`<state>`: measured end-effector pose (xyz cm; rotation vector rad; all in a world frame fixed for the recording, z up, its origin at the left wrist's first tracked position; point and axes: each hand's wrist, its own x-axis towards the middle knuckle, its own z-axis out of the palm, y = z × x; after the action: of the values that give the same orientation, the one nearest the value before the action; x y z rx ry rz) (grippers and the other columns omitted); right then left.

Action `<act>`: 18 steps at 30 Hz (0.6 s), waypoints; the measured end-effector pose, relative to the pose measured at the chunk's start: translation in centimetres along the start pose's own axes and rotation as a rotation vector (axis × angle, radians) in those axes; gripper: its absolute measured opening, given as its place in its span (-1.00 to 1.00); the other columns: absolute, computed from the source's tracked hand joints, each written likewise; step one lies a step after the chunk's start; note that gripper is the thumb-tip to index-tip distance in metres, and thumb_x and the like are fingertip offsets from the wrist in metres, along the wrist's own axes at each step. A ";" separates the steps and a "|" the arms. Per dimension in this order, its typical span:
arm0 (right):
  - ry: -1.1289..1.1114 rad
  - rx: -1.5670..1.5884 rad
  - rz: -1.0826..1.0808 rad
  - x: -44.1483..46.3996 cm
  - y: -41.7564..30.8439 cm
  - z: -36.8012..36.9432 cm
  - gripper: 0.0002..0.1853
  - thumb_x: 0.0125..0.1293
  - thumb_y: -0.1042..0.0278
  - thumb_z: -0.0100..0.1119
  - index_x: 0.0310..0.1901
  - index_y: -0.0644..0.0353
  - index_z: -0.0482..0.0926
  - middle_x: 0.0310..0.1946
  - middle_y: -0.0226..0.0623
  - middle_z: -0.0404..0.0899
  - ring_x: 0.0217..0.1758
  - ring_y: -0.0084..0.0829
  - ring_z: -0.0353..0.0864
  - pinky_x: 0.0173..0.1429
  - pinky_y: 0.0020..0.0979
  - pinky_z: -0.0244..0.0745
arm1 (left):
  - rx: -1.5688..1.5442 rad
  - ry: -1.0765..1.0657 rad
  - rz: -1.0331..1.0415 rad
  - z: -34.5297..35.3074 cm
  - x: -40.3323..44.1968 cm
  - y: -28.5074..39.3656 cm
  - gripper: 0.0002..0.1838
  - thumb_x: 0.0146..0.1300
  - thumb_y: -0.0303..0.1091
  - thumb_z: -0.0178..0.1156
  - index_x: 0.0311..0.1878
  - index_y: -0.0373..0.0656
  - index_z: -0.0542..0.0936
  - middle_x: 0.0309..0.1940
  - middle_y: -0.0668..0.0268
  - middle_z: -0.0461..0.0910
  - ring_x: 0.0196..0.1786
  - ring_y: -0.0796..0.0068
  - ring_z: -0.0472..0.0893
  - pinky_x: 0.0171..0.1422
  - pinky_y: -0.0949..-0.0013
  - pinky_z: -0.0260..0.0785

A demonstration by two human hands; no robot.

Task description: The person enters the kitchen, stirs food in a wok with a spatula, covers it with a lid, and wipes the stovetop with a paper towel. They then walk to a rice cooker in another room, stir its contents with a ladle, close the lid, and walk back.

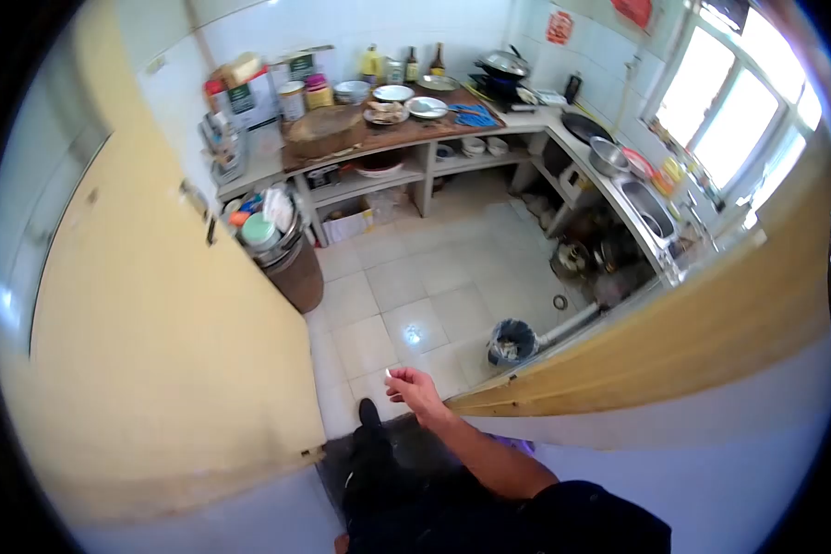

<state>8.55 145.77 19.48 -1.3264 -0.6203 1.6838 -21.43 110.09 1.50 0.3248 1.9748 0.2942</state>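
My right hand (417,393) reaches forward over the kitchen doorway, its fingers closed in a pinch. A small white piece (389,373) shows at the fingertips, too small to name. Of my left hand (342,543), only a sliver of skin shows low at the bottom edge; its fingers are hidden. Ahead and to the right of my right hand, apart from it, a dark waste bin (512,342) with some litter inside stands on the tiled floor (392,305).
A yellow door (157,323) stands open at left, and a door frame (619,360) borders the right. A full barrel (295,272) stands beyond the door. The counter holds a round chopping board (326,132), plates (427,108), a lidded wok (505,64) and a sink (646,208).
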 end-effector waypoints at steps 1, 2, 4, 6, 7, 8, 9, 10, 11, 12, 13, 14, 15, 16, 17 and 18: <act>0.062 0.026 0.020 2.1 -0.3 0.4 -0.79 0.34 0.35 0.31 -0.10 0.27 0.60 -0.32 -0.34 0.63 -0.29 -0.51 0.62 -0.19 -0.48 0.57 | 0.047 -0.016 0.043 -1.3 1.6 3.2 -0.93 0.31 -0.43 0.10 -0.27 -0.15 0.57 -0.51 0.34 0.49 -0.54 0.45 0.47 -0.49 0.29 0.34; 0.123 0.051 0.025 4.4 -1.0 0.6 -0.80 0.33 0.38 0.31 -0.10 0.28 0.59 -0.34 -0.34 0.62 -0.33 -0.51 0.61 -0.23 -0.47 0.57 | 0.098 -0.039 0.090 -2.7 3.2 6.7 -0.93 0.31 -0.43 0.11 -0.28 -0.14 0.57 -0.52 0.35 0.49 -0.55 0.47 0.46 -0.50 0.33 0.32; 0.215 0.133 0.003 9.1 -1.6 -0.2 -0.79 0.29 0.44 0.33 -0.09 0.30 0.59 -0.37 -0.34 0.62 -0.39 -0.54 0.58 -0.29 -0.48 0.55 | 0.200 -0.086 0.176 -5.1 7.2 14.4 -0.94 0.31 -0.44 0.13 -0.30 -0.13 0.56 -0.53 0.38 0.49 -0.57 0.50 0.45 -0.54 0.40 0.29; 0.378 0.183 -0.054 13.0 -2.4 -2.0 -0.75 0.26 0.43 0.37 -0.08 0.31 0.57 -0.39 -0.34 0.61 -0.41 -0.55 0.57 -0.34 -0.47 0.53 | 0.197 -0.144 0.242 -6.7 11.1 22.5 -0.93 0.30 -0.44 0.14 -0.33 -0.11 0.56 -0.54 0.41 0.48 -0.58 0.53 0.44 -0.57 0.48 0.26; 0.479 0.244 -0.087 15.0 -2.7 -3.2 -0.79 0.26 0.45 0.36 -0.14 0.34 0.58 -0.44 -0.32 0.60 -0.47 -0.55 0.54 -0.44 -0.48 0.45 | 0.094 -0.226 0.293 -7.9 14.0 24.9 -0.96 0.29 -0.44 0.15 -0.26 -0.12 0.58 -0.50 0.39 0.53 -0.53 0.52 0.50 -0.52 0.47 0.33; 0.560 0.255 -0.039 16.8 -2.9 -5.2 -0.75 0.23 0.43 0.39 -0.11 0.30 0.57 -0.40 -0.32 0.61 -0.43 -0.52 0.58 -0.40 -0.46 0.52 | -0.018 -0.309 0.346 -8.9 18.3 27.9 -0.91 0.27 -0.45 0.17 -0.19 -0.14 0.60 -0.46 0.38 0.57 -0.48 0.51 0.55 -0.48 0.47 0.39; 0.656 0.293 -0.045 18.1 -3.2 -7.3 -0.76 0.22 0.43 0.39 -0.14 0.29 0.58 -0.42 -0.32 0.60 -0.45 -0.50 0.58 -0.44 -0.47 0.51 | 0.005 -0.236 0.336 -9.5 20.5 31.6 -0.86 0.26 -0.45 0.17 -0.13 -0.15 0.61 -0.41 0.37 0.59 -0.43 0.51 0.57 -0.42 0.45 0.44; 0.748 0.328 -0.055 19.3 -3.3 -9.5 -0.78 0.22 0.42 0.39 -0.16 0.29 0.58 -0.44 -0.31 0.60 -0.48 -0.49 0.58 -0.48 -0.47 0.49 | 0.023 -0.161 0.333 -9.3 22.0 35.7 -0.81 0.25 -0.45 0.17 -0.07 -0.17 0.61 -0.36 0.36 0.61 -0.37 0.50 0.60 -0.36 0.43 0.49; 0.848 0.340 -0.043 20.9 -2.6 -12.6 -0.78 0.21 0.43 0.39 -0.18 0.28 0.58 -0.46 -0.30 0.59 -0.50 -0.49 0.57 -0.52 -0.48 0.47 | 0.055 -0.168 0.333 -9.2 22.3 39.5 -0.81 0.25 -0.45 0.17 -0.07 -0.17 0.61 -0.36 0.36 0.61 -0.37 0.50 0.60 -0.36 0.43 0.49; 0.945 0.350 -0.026 22.1 -2.1 -15.6 -0.79 0.21 0.43 0.40 -0.19 0.27 0.58 -0.48 -0.29 0.58 -0.52 -0.48 0.56 -0.55 -0.48 0.45 | 0.069 -0.139 0.365 -9.5 22.0 43.4 -0.78 0.25 -0.46 0.18 -0.04 -0.17 0.61 -0.32 0.34 0.61 -0.32 0.51 0.60 -0.31 0.41 0.51; 1.025 0.356 -0.006 22.4 -2.3 -18.2 -0.78 0.21 0.40 0.39 -0.19 0.28 0.58 -0.49 -0.29 0.58 -0.53 -0.47 0.56 -0.55 -0.47 0.46 | 0.078 -0.107 0.401 -9.4 21.6 46.9 -0.76 0.26 -0.46 0.18 -0.01 -0.18 0.61 -0.27 0.33 0.62 -0.28 0.51 0.61 -0.26 0.40 0.53; 1.101 0.356 0.011 22.5 -2.6 -20.8 -0.78 0.22 0.38 0.38 -0.19 0.28 0.58 -0.50 -0.28 0.57 -0.54 -0.47 0.55 -0.56 -0.47 0.46 | 0.096 -0.108 0.403 -8.8 21.3 49.5 -0.76 0.26 -0.46 0.18 -0.01 -0.18 0.61 -0.27 0.33 0.62 -0.28 0.51 0.61 -0.26 0.40 0.53; 1.149 0.364 0.040 22.9 -3.0 -23.4 -0.76 0.23 0.34 0.37 -0.19 0.28 0.57 -0.49 -0.28 0.57 -0.55 -0.46 0.55 -0.55 -0.45 0.46 | 0.109 -0.098 0.410 -8.0 20.9 52.0 -0.75 0.26 -0.46 0.18 0.00 -0.18 0.60 -0.26 0.33 0.62 -0.26 0.51 0.61 -0.26 0.39 0.54; 1.193 0.376 0.070 22.9 -3.2 -25.6 -0.75 0.24 0.31 0.37 -0.19 0.29 0.56 -0.49 -0.27 0.56 -0.56 -0.46 0.54 -0.55 -0.44 0.45 | 0.124 -0.084 0.419 -7.4 20.6 54.0 -0.75 0.26 -0.46 0.18 0.01 -0.18 0.59 -0.24 0.32 0.61 -0.25 0.51 0.61 -0.25 0.38 0.54; 1.242 0.416 0.098 22.9 -3.5 -27.3 -0.75 0.26 0.26 0.33 -0.22 0.28 0.57 -0.50 -0.27 0.57 -0.57 -0.44 0.54 -0.54 -0.41 0.45 | 0.141 -0.076 0.424 -6.5 21.0 55.2 -0.75 0.26 -0.46 0.18 0.01 -0.18 0.59 -0.24 0.32 0.61 -0.25 0.51 0.61 -0.25 0.38 0.54; 1.291 0.460 0.125 23.1 -4.2 -29.1 -0.74 0.28 0.22 0.30 -0.25 0.27 0.58 -0.51 -0.26 0.57 -0.57 -0.41 0.53 -0.53 -0.38 0.45 | 0.167 -0.090 0.384 -5.6 22.6 55.9 -0.76 0.27 -0.46 0.18 0.00 -0.18 0.60 -0.24 0.33 0.61 -0.25 0.50 0.61 -0.24 0.38 0.54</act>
<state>36.34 163.96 2.32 -1.7363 0.5740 0.6681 -30.28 169.95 4.20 0.8149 1.8437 0.3518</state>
